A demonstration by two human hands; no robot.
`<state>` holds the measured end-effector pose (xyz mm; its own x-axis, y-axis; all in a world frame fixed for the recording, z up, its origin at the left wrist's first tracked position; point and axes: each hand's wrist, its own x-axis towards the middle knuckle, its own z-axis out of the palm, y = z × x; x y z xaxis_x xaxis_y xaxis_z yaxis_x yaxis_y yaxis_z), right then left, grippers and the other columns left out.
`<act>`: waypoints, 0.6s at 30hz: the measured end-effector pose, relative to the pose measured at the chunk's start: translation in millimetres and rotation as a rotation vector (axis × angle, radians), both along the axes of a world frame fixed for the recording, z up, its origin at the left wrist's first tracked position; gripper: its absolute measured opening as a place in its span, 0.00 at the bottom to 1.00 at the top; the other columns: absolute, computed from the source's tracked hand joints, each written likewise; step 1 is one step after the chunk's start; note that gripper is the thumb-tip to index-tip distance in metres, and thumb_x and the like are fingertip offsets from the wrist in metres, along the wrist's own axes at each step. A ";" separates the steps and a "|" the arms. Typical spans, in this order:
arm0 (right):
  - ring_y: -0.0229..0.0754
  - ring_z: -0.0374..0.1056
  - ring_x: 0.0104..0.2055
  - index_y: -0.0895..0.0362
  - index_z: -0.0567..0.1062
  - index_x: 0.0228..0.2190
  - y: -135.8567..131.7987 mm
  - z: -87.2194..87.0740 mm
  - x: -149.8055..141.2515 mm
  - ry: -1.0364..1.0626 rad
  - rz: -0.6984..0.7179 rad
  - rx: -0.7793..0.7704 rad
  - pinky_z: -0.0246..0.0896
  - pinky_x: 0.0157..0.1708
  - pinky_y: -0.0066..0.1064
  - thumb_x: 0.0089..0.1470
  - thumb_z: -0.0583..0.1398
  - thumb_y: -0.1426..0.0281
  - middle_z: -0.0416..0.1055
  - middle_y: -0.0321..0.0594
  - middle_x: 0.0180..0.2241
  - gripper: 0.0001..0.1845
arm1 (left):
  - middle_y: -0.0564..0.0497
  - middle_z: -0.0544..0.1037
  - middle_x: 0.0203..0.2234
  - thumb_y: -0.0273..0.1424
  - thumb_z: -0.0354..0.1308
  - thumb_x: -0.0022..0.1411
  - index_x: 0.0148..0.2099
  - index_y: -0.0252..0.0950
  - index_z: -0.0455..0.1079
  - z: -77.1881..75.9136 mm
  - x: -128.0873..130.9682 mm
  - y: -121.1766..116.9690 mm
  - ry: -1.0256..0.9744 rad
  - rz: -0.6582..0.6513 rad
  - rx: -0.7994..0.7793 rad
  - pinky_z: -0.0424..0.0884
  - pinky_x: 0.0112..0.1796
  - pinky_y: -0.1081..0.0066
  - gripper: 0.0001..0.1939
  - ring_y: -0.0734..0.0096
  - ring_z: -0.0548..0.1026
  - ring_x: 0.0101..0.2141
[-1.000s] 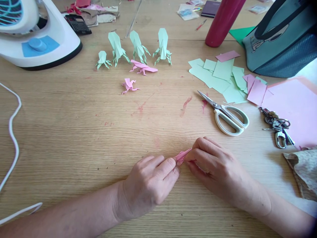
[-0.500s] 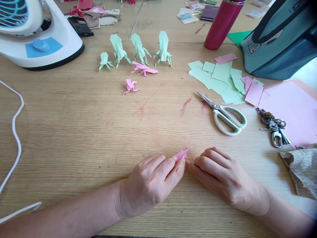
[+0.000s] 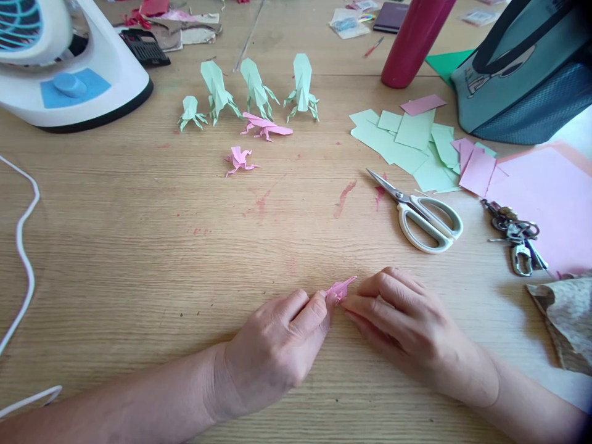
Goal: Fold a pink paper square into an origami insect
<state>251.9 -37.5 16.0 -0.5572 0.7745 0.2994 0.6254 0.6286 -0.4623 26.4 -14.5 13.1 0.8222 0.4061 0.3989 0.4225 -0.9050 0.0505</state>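
A small folded pink origami figure point(image 3: 340, 288) with a thin pointed tip is held low in the middle of the head view. My left hand point(image 3: 282, 339) pinches its left end between thumb and forefinger. From the other side, my right hand point(image 3: 407, 327) has its fingers pinched together at the figure's lower right edge; the bit of paper between those fingertips is mostly hidden. Farther back stand several light green origami figures point(image 3: 303, 86). In front of them are a long pink origami figure point(image 3: 266, 125) and a smaller pink origami figure point(image 3: 239, 160).
Scissors point(image 3: 419, 213) lie beyond my right hand, beside green paper pieces point(image 3: 391, 143) and keys point(image 3: 518, 237). A pink sheet point(image 3: 559, 197), a bag point(image 3: 518, 86) and a crumpled cloth-like piece point(image 3: 567, 317) are at right. A red bottle point(image 3: 414, 43) stands behind; a fan point(image 3: 97, 80) and white cord point(image 3: 23, 246) are left.
My right hand has shifted slightly left, bringing its fingertips against the pink figure. My left thumb has drawn back and under. The whole view has shifted a little.
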 end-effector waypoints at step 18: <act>0.39 0.61 0.32 0.57 0.74 0.31 6.9 -2.8 -12.5 0.099 -0.175 -0.190 0.56 0.33 0.32 0.58 0.58 0.80 0.66 0.37 0.29 0.08 | 0.42 0.81 0.41 0.17 0.53 0.64 0.48 0.22 0.75 -3.3 -8.1 -2.4 -0.089 -0.079 -0.130 0.78 0.32 0.65 0.13 0.64 0.76 0.36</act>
<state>239.4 -30.6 13.1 -0.3856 0.9038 0.1858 0.6625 0.4114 -0.6260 18.3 -17.0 9.8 0.8175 0.3941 0.4200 0.3385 -0.9187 0.2034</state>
